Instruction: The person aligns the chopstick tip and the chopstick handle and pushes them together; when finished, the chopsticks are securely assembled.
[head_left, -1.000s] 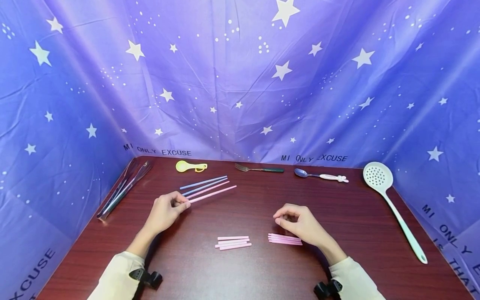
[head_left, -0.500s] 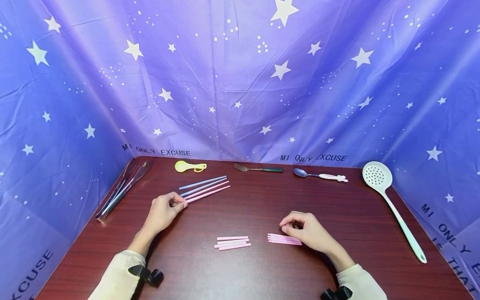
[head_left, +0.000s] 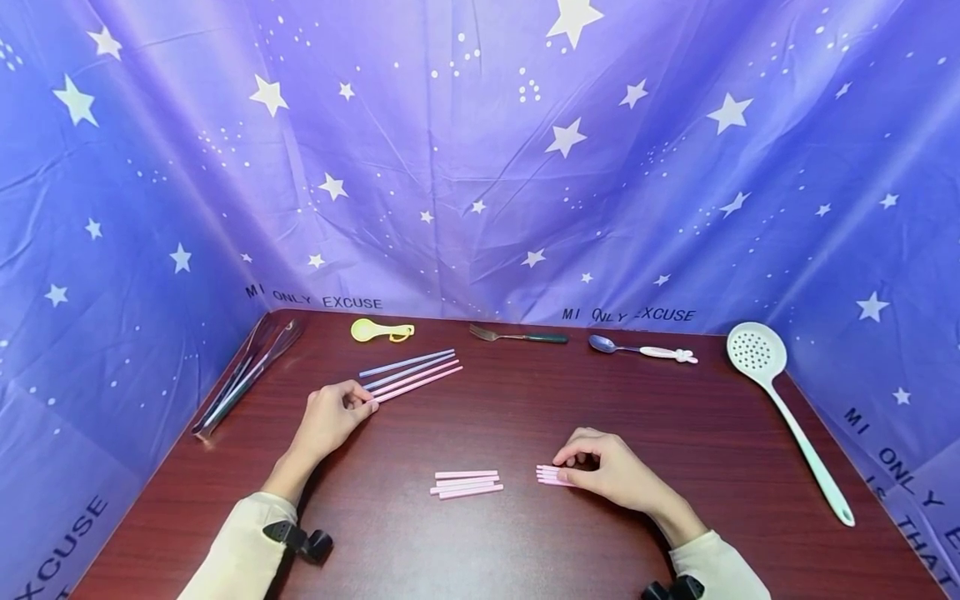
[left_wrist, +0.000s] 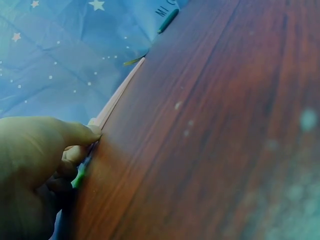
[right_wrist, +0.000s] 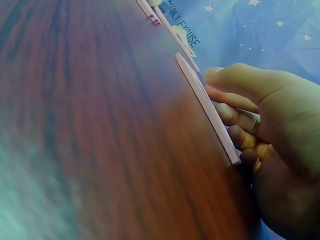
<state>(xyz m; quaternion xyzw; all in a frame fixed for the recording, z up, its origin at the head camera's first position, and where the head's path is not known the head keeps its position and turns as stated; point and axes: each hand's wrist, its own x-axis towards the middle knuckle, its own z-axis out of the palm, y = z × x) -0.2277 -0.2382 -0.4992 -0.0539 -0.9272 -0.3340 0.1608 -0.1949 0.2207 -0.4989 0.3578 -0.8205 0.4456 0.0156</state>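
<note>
My left hand (head_left: 333,419) pinches the near end of a long pink chopstick (head_left: 423,382) between thumb and fingers. It lies parallel to another pink chopstick and two blue chopsticks (head_left: 405,363) on its far side. My right hand (head_left: 611,468) is at a small bundle of short pink sticks (head_left: 547,475), its thumb overlapping them in the head view and covering their right ends. In the right wrist view the fingers are loosely bent beside one short pink stick (right_wrist: 212,115), with a gap between thumb and forefinger. A second group of short pink sticks (head_left: 467,491) lies between the hands.
Along the back of the dark red table (head_left: 480,550) lie a yellow measuring spoon (head_left: 367,332), a fork (head_left: 525,337) and a spoon (head_left: 645,352). A whisk (head_left: 247,379) is at the left edge, a pale slotted skimmer (head_left: 757,354) at the right. Starry cloth (head_left: 450,167) walls the table.
My left hand has drawn the pink chopstick back to the left, nearer the other chopsticks. My right hand has shifted slightly right and lowered to the short pink sticks.
</note>
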